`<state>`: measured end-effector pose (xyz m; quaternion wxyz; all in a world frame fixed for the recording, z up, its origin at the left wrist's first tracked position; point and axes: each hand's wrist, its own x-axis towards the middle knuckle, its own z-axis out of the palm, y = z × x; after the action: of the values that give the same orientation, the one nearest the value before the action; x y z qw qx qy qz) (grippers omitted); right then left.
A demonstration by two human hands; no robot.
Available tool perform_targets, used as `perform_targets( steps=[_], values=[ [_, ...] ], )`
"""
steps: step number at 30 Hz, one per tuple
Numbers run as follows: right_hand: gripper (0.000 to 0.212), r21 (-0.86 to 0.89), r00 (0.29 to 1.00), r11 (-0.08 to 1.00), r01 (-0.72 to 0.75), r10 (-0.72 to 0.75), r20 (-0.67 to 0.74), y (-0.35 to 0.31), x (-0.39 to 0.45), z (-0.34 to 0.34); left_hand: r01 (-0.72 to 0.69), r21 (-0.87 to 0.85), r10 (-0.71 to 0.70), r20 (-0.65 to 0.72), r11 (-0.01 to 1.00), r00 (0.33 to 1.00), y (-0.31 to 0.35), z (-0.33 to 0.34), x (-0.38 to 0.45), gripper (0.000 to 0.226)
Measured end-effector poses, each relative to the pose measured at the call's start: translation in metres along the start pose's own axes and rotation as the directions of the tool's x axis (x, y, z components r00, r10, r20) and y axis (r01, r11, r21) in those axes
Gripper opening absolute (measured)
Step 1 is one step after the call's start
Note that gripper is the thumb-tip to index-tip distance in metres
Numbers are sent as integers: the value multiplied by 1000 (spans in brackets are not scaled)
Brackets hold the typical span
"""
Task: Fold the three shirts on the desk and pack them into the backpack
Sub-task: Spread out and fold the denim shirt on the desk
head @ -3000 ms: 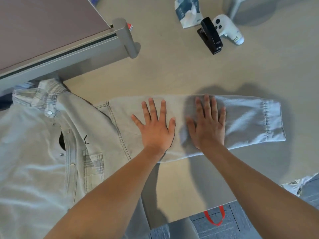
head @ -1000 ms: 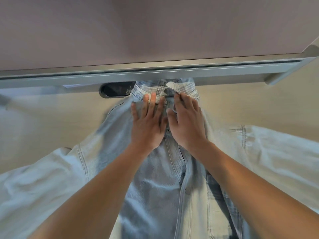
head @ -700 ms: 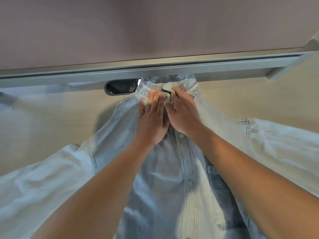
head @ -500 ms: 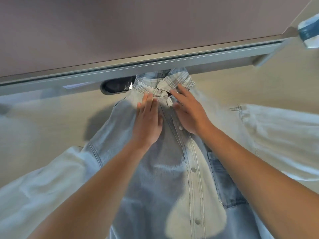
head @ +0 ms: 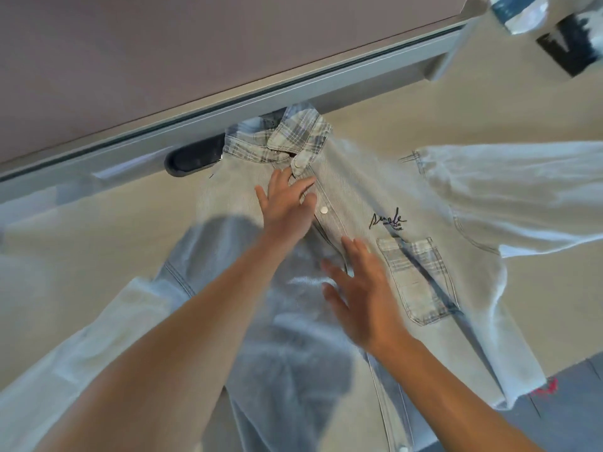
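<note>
A pale denim shirt (head: pixel 434 203) with a plaid collar, a plaid chest pocket and black script lettering lies face up on the beige desk (head: pixel 98 230), its sleeves spread to both sides. My left hand (head: pixel 287 207) lies flat on the chest just below the collar, fingers straight beside the button placket. Lower down, my right hand (head: pixel 362 291) is spread open over the placket next to the pocket, blurred by motion. No backpack and no other shirt can be seen.
A grey shelf rail (head: pixel 261 102) runs across the back, right above the collar, with a dark slot (head: pixel 195 156) beside it. Blurred items, a blue-white packet (head: pixel 515 11) and a black object (head: pixel 574 40), sit at the top right. The desk's front edge and grey floor (head: pixel 574 396) show at the lower right.
Both hands left the collar. My right hand slid down the placket toward the pocket and my left hand dropped to the upper chest. The view has swung left, showing the lettering and pocket.
</note>
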<state>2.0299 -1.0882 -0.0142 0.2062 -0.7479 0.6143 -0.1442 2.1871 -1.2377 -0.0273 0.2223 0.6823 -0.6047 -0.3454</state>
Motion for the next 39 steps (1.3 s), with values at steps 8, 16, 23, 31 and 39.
perform_targets(
  steps=[8, 16, 23, 31, 39],
  values=[
    [58, -87, 999, 995, -43, 45, 21, -4, 6, 8, 40, 0, -39, -40, 999, 998, 5, -19, 8, 43],
    [67, -62, 998, 998, -24, 27, 56, -10, 0, 9, -19, 233, 7, 55, 972, 998, -2, -29, 5, 48],
    [66, 23, 999, 999, -40, 40, 23, 12, -27, 18, 25, 352, -11, -43, 936, 999, -4, 5, -38, 59],
    [74, -157, 1000, 987, -23, 21, -15, 34, -63, 23, -125, 636, 153, 12, 761, 988, -31, 48, -88, 68],
    [58, -173, 998, 983, -60, 55, -33, 49, -76, -8, -87, 627, 37, 92, 774, 995, -23, 40, -76, 69]
  ],
)
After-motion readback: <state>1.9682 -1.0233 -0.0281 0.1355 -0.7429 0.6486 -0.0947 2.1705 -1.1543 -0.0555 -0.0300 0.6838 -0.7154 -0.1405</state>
